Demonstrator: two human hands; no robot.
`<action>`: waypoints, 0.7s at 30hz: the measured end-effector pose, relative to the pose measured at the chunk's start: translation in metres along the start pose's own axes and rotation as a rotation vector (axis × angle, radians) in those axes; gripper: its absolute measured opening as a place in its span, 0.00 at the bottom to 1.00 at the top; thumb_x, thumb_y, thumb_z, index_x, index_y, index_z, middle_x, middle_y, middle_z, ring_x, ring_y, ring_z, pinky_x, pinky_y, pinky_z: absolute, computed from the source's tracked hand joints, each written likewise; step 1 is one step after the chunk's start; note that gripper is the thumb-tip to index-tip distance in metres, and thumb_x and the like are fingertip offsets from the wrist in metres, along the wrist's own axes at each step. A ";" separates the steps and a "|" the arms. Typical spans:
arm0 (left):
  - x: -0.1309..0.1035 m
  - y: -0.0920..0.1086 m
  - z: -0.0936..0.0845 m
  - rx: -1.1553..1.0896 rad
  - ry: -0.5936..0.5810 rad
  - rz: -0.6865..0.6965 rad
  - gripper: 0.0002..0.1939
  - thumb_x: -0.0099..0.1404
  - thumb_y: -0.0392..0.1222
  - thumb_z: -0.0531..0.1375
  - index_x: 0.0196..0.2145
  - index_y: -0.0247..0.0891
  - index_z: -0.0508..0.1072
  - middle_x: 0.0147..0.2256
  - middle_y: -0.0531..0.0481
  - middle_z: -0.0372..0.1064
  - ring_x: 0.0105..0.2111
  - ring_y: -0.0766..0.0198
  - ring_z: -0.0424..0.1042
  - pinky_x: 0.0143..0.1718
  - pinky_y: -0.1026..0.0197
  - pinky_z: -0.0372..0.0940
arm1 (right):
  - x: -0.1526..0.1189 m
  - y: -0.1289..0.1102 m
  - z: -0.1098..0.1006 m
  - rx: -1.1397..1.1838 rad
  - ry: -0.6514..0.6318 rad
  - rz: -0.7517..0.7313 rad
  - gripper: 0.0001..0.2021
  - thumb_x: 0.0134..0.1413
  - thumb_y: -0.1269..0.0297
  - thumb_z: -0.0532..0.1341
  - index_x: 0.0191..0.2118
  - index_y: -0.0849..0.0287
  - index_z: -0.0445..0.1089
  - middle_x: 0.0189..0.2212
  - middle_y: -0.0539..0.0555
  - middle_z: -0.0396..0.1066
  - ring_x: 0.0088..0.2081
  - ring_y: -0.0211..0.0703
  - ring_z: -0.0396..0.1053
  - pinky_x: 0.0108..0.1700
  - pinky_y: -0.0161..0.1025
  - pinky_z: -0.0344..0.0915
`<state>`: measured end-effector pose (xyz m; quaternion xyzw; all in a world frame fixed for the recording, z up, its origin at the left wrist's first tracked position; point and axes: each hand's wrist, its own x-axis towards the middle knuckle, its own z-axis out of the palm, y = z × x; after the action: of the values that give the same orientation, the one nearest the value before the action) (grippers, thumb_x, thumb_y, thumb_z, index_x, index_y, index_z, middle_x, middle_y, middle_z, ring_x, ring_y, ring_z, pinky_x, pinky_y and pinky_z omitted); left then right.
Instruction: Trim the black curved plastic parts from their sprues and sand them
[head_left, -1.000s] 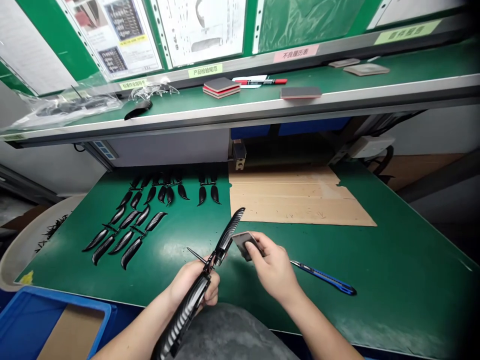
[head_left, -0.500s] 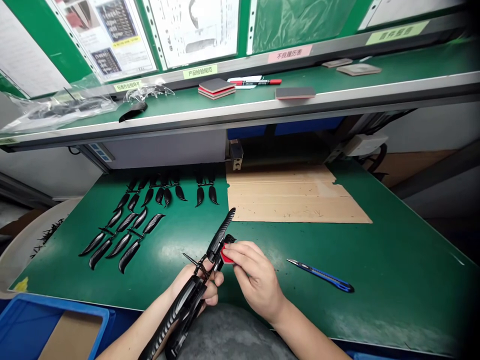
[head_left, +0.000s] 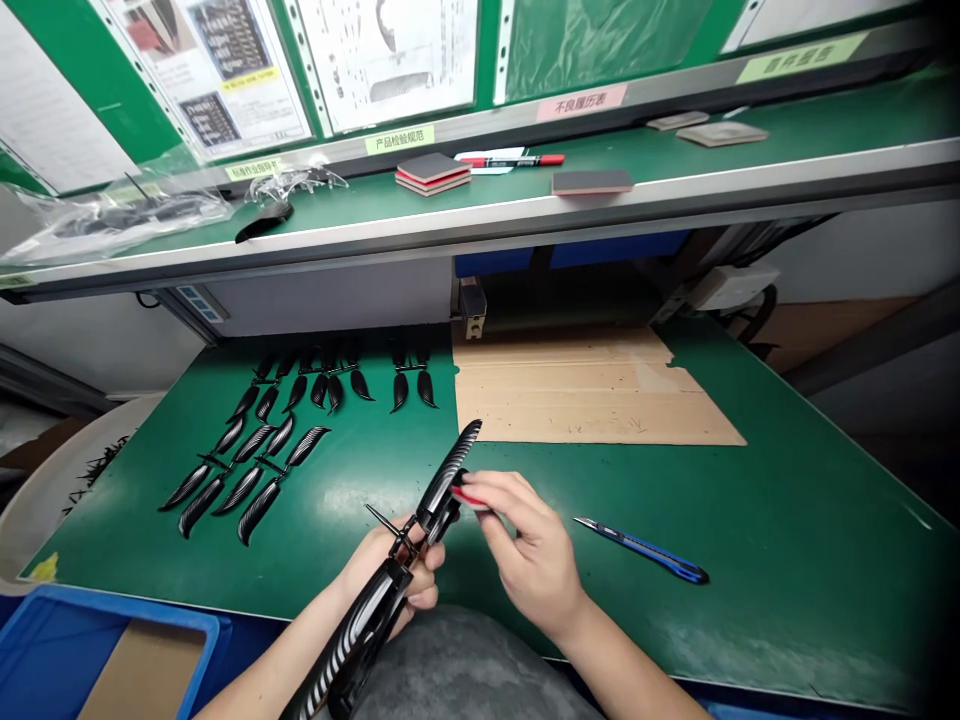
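My left hand (head_left: pixel 421 578) is wrapped round the middle of a black moulded plastic part (head_left: pixel 358 622) with long, ribbed, blade-like pieces joined by a thin runner. The part slants from my lap up over the green bench. Pinched between the thumb and fingers of my right hand (head_left: pixel 529 560) is a small red sanding pad (head_left: pixel 470 498), its edge against or very near the part's upper end; contact is partly hidden by my fingers. Similar black parts (head_left: pixel 262 483) lie in rows on the bench to the left.
Right of my hands lies a blue utility knife (head_left: pixel 641 549). A cardboard sheet (head_left: pixel 585 395) covers the back of the green bench (head_left: pixel 772 530). Overhead, a shelf carries stacked sanding pads (head_left: pixel 433 174) and a red marker (head_left: pixel 517 161). A blue bin (head_left: pixel 214 640) stands at lower left.
My right hand has shifted slightly right, and the sanding pad has turned edge-on. The black part has rolled a little in my left hand, its tip moving slightly right.
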<state>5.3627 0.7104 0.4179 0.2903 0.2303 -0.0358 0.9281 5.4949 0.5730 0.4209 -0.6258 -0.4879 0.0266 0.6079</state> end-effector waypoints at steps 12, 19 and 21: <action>-0.026 0.061 0.002 0.935 0.043 0.216 0.27 0.64 0.51 0.57 0.59 0.40 0.62 0.26 0.55 0.61 0.25 0.69 0.57 0.28 0.65 0.51 | -0.015 0.044 -0.022 -0.362 -0.435 0.025 0.14 0.58 0.71 0.56 0.48 0.51 0.70 0.47 0.55 0.71 0.50 0.49 0.66 0.52 0.51 0.63; -0.022 0.056 0.011 1.501 -0.003 0.259 0.37 0.63 0.46 0.58 0.66 0.44 0.48 0.24 0.57 0.65 0.24 0.66 0.57 0.28 0.66 0.49 | 0.017 0.016 -0.028 -0.361 -0.367 -0.030 0.16 0.56 0.53 0.60 0.49 0.52 0.67 0.44 0.55 0.70 0.49 0.48 0.65 0.52 0.48 0.61; -0.016 0.053 0.021 1.528 -0.044 0.262 0.37 0.63 0.45 0.58 0.66 0.46 0.46 0.24 0.58 0.64 0.24 0.66 0.57 0.28 0.66 0.50 | 0.023 0.005 -0.019 -0.442 -0.566 -0.099 0.21 0.47 0.48 0.66 0.45 0.52 0.69 0.39 0.53 0.72 0.44 0.48 0.67 0.49 0.47 0.61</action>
<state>5.3677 0.7414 0.4681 0.8741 0.0870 -0.0804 0.4711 5.5219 0.5748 0.4347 -0.6857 -0.6606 0.0631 0.2991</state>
